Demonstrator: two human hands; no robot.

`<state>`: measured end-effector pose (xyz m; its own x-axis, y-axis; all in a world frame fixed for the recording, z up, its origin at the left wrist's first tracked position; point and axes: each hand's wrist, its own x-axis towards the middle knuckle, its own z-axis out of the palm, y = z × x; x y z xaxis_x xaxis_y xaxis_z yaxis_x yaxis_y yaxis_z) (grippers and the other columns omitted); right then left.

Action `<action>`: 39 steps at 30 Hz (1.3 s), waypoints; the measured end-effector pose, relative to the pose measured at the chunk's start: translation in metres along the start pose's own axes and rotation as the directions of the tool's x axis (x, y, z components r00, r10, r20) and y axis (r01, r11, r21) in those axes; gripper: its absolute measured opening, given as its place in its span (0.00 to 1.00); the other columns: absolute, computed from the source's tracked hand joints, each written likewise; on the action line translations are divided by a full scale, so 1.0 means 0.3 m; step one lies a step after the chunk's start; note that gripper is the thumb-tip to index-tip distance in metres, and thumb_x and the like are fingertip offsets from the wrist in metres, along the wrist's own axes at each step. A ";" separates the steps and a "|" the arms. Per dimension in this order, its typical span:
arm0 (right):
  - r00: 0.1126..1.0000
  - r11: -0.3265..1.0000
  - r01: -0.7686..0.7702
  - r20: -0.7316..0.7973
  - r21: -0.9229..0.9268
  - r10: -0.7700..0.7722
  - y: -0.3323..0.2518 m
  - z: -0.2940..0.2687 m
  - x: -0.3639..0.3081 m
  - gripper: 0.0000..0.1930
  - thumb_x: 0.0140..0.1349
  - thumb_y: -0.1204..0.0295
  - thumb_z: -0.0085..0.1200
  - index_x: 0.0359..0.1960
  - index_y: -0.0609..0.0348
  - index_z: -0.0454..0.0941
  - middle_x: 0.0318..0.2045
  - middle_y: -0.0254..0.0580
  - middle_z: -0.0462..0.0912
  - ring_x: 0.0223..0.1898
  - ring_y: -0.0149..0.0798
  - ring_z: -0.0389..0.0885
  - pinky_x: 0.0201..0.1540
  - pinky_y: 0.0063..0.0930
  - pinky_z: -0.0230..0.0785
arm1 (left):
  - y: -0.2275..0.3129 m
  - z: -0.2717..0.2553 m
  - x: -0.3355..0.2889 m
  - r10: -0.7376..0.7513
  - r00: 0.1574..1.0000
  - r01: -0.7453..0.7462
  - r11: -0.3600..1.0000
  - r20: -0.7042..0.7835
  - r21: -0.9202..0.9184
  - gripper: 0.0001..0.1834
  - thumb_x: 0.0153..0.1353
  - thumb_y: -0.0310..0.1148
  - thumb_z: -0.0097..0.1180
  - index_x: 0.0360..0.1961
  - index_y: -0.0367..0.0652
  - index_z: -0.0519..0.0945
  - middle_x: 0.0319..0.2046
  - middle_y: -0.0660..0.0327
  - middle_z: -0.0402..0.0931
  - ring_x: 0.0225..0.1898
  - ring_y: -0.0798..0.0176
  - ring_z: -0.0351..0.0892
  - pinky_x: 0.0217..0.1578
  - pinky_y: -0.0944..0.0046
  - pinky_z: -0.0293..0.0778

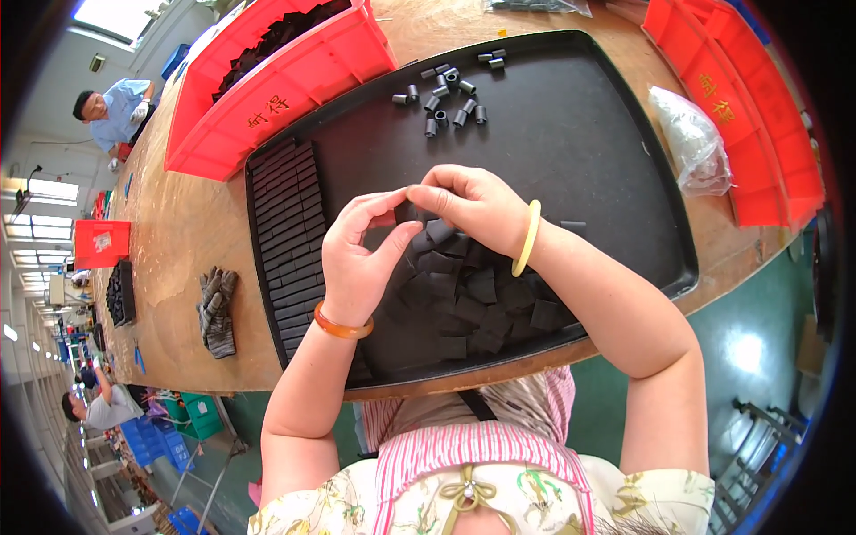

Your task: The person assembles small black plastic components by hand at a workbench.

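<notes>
Meeting at the fingertips above the middle of the black tray (571,125), the left hand (350,259) and right hand (481,212) seem busy with something too small or too hidden to make out. The left thumb stands apart from its forefinger, leaving an open gap; the right fingers are curled, thumb close against the forefinger. Whether either hand has hold of a piece, I cannot tell.

The loose dark pieces (481,285) lie heaped below the hands, toward the tray's near edge, several overlapping and tilted. Set rows of black pieces (290,223) run along the tray's left edge, packed side by side. Short black tubes (441,100) lie scattered by the far edge, some upright, others on their sides. The tray rests on the wooden surface (169,259), with a red bin (276,107) beside its far left corner and a clear plastic bag (689,147) beside its right edge.

For handling of this kind, light fingertip pressure should serve best, since the pieces look thin and could bend or slip if pinched hard. Steadying with one hand while the other works keeps the edges true, and working low over the heap means a dropped piece falls among its own kind. Keeping both forearms off the packed rows would protect their alignment.
</notes>
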<state>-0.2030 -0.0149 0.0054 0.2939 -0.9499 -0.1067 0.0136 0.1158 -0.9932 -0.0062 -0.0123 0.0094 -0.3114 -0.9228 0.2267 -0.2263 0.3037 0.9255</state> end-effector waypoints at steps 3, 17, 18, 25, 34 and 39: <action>0.996 0.994 0.077 0.048 -0.082 -0.073 0.018 0.000 -0.005 0.13 0.66 0.63 0.59 0.35 0.62 0.79 0.25 0.24 0.76 0.27 0.20 0.69 0.29 0.18 0.63 | 0.013 0.014 0.006 0.185 0.983 -0.181 0.951 0.009 0.252 0.20 0.51 0.22 0.68 0.48 0.41 0.83 0.42 0.61 0.81 0.44 0.62 0.79 0.47 0.65 0.75; 0.979 0.957 0.186 -0.044 -0.223 -0.200 0.038 0.010 0.000 0.12 0.66 0.66 0.56 0.35 0.64 0.80 0.25 0.35 0.80 0.27 0.25 0.73 0.32 0.23 0.67 | 0.024 0.024 0.007 0.302 0.950 -0.209 0.812 -0.085 0.545 0.17 0.47 0.21 0.69 0.41 0.42 0.84 0.40 0.62 0.81 0.44 0.57 0.77 0.46 0.61 0.74; 0.979 0.966 0.177 -0.062 -0.191 -0.192 0.048 0.008 0.005 0.12 0.67 0.65 0.55 0.36 0.64 0.80 0.26 0.33 0.79 0.28 0.24 0.72 0.32 0.22 0.67 | 0.011 0.017 0.006 0.302 0.949 -0.209 0.812 -0.086 0.545 0.17 0.47 0.21 0.69 0.41 0.42 0.84 0.40 0.62 0.81 0.44 0.57 0.77 0.46 0.61 0.74; 0.993 0.992 0.063 -0.110 0.111 -0.050 0.026 0.011 -0.007 0.10 0.71 0.67 0.50 0.42 0.61 0.76 0.27 0.28 0.76 0.28 0.21 0.70 0.31 0.16 0.65 | -0.003 0.005 0.002 0.069 0.987 -0.044 0.984 -0.144 0.170 0.11 0.52 0.22 0.68 0.38 0.40 0.86 0.39 0.61 0.81 0.41 0.65 0.79 0.43 0.67 0.74; 0.933 0.925 0.331 -0.085 -0.187 -0.351 0.028 0.039 -0.011 0.10 0.66 0.73 0.57 0.44 0.63 0.71 0.31 0.36 0.78 0.31 0.25 0.75 0.37 0.21 0.71 | -0.027 0.016 -0.005 0.033 0.998 -0.023 0.986 -0.061 0.165 0.10 0.53 0.24 0.68 0.38 0.39 0.84 0.36 0.60 0.81 0.38 0.65 0.78 0.41 0.67 0.74; 0.951 0.965 0.210 -0.197 -0.154 -0.238 0.018 0.034 -0.015 0.12 0.61 0.73 0.63 0.40 0.64 0.74 0.29 0.38 0.79 0.30 0.26 0.75 0.35 0.22 0.71 | -0.015 0.024 -0.004 0.018 0.997 -0.006 0.988 -0.073 0.152 0.11 0.53 0.24 0.68 0.39 0.39 0.84 0.35 0.60 0.81 0.36 0.65 0.79 0.41 0.67 0.74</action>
<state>-0.1945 -0.0070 0.0010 0.0882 -0.9881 0.1261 -0.0723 -0.1326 -0.9885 -0.0115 -0.0108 0.0027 -0.2472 -0.9322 0.2644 -0.3622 0.3420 0.8671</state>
